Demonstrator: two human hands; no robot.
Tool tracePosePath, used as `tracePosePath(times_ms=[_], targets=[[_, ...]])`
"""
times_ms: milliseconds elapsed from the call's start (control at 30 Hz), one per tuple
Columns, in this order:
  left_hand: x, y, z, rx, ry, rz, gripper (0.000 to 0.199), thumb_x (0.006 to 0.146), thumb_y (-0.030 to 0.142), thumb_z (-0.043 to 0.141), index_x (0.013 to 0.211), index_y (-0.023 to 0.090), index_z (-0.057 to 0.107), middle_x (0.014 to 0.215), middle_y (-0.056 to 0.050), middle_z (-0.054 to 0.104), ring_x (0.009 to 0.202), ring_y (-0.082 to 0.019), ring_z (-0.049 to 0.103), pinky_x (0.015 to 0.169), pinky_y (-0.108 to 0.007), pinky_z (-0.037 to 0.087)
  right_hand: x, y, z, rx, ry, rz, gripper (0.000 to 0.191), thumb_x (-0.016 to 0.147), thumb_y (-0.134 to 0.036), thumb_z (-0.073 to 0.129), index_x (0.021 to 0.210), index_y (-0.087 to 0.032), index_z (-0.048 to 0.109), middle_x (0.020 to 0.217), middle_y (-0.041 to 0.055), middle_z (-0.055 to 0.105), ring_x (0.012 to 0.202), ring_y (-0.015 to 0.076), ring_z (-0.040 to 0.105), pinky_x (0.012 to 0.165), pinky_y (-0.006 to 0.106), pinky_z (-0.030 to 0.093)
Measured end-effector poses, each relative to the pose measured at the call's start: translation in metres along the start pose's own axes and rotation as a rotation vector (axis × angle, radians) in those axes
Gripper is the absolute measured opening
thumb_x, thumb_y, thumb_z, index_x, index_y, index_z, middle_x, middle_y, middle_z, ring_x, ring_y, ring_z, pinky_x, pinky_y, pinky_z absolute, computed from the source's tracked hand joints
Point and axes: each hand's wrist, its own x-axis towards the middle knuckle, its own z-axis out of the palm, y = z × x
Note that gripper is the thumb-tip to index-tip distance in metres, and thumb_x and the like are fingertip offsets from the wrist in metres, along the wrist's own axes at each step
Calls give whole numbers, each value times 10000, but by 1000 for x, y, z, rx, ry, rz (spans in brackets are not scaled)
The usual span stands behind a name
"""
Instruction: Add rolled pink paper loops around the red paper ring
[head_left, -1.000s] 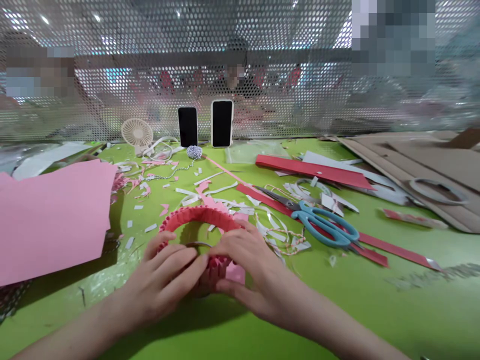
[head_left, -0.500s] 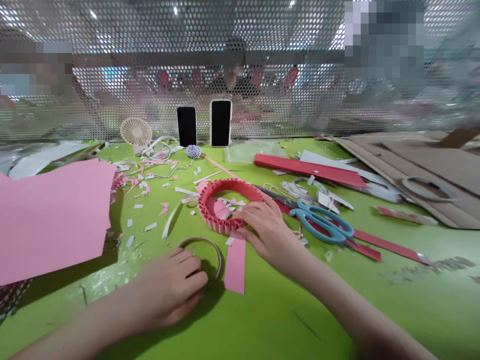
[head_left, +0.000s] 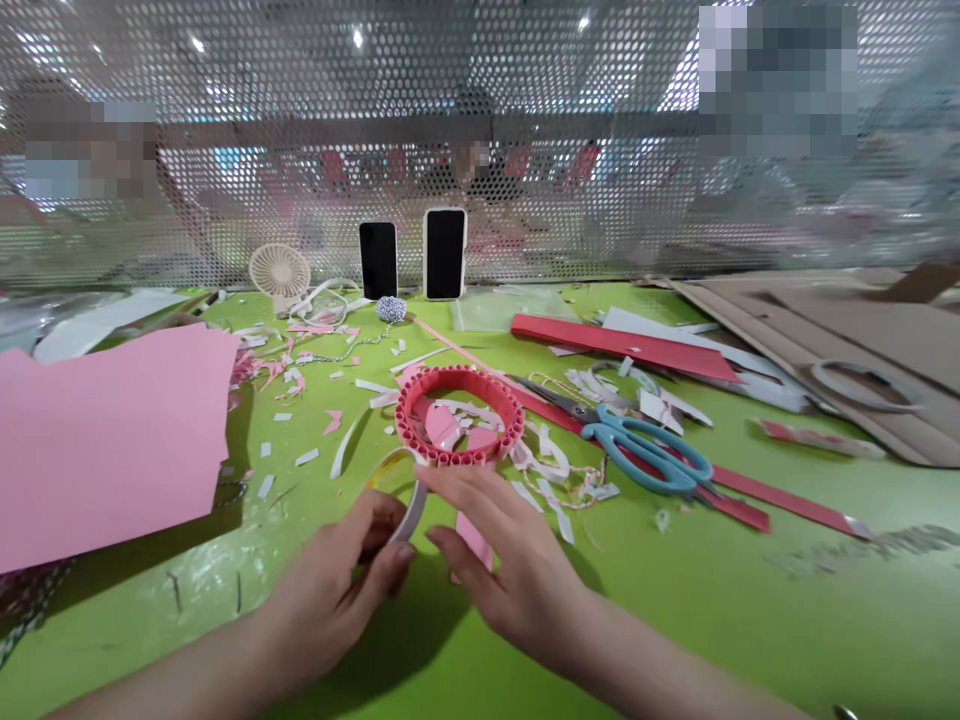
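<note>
Just in front of the red ring (head_left: 459,456), the left hand (head_left: 330,590) grips a white ring (head_left: 409,515); the right hand (head_left: 514,555), fingers parted, meets its edge. One careless shove might crush the red ring.

Red ring (head_left: 459,380): on green table (head_left: 750,600)
Left hand (head_left: 319,590): gripping white ring (head_left: 411,515), in front of red ring
Right hand (head_left: 521,565): fingertips by white ring, in front of red ring
Scissors (head_left: 611,436): right of red ring

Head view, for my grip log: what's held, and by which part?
The left hand holds the pale ring by its near side; the right hand is at its right side, contact unclear.
</note>
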Motion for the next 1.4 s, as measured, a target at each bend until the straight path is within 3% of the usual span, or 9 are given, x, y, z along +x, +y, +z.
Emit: tracePosePath(times_ms=[133, 300, 500, 767, 1000, 1167, 1267, 1333, 1400], targets=[[-2, 1, 2, 94, 1, -32, 146, 837, 245, 324, 696, 215, 351, 498, 71, 441, 412, -95, 411, 406, -203, 324, -3, -5, 4, 31, -80, 3, 352, 819, -126, 421, 1171, -120, 406, 1092, 113, 566, 1034, 176, 499, 850, 321, 460], [-4, 2, 3, 100, -33, 18, 121, 851, 204, 254, 853, 208, 375, 626, 20, 517, 534, -122, 496, 485, -221, 408, -2, -6, 5, -21, -116, 44, 391, 836, -154, 396, 1221, -107, 353, 1081, 145, 554, 1012, 218, 507, 831, 385, 473], [1, -1, 5, 141, 1, -14, 96, 861, 224, 271, 859, 206, 365, 547, 34, 521, 444, -117, 490, 425, -217, 378, -3, -8, 6, -2, -119, 74, 423, 831, -154, 399, 1248, -131, 337, 1052, 144, 535, 981, 224, 505, 811, 408, 479], [0, -11, 10, 211, 65, -41, 118, 854, 240, 271, 853, 203, 383, 541, 24, 551, 427, -124, 508, 413, -216, 375, -4, -8, 6, 87, -113, 103, 341, 808, -128, 428, 1147, -90, 432, 1046, 151, 521, 997, 205, 487, 842, 366, 464], [5, -8, 6, 244, 35, 8, 119, 838, 206, 272, 820, 199, 390, 547, 16, 565, 436, -118, 514, 416, -209, 367, -3, -10, 5, 196, -14, 147, 223, 766, -105, 479, 977, -176, 465, 966, 94, 537, 956, 188, 507, 808, 373, 468], [2, -6, 8, 304, 8, 21, 179, 853, 214, 267, 740, 206, 406, 521, 30, 542, 412, -115, 493, 411, -203, 332, -1, -10, 8, 325, 85, 310, 96, 740, -116, 507, 762, -197, 459, 764, 23, 582, 730, 144, 564, 651, 297, 489], [2, -3, 7, 325, -26, -6, 228, 868, 245, 247, 731, 200, 424, 556, 8, 560, 460, -131, 522, 449, -220, 369, 0, -9, 9, 368, 79, 388, 135, 742, -103, 484, 829, -203, 457, 657, -19, 559, 594, 116, 539, 536, 243, 465], [3, -2, 7, 330, -39, -26, 250, 872, 252, 229, 732, 194, 428, 561, -2, 556, 477, -140, 526, 469, -233, 389, -1, -8, 8, 322, 70, 337, 207, 750, -90, 479, 924, -200, 464, 687, -10, 570, 628, 122, 543, 558, 249, 467], [3, -2, 7, 323, -36, -25, 240, 870, 247, 232, 749, 189, 431, 556, 0, 543, 474, -138, 517, 467, -235, 392, -1, -8, 7, 205, 51, 236, 163, 770, -84, 469, 889, -189, 506, 728, 17, 580, 681, 136, 542, 601, 269, 467]])
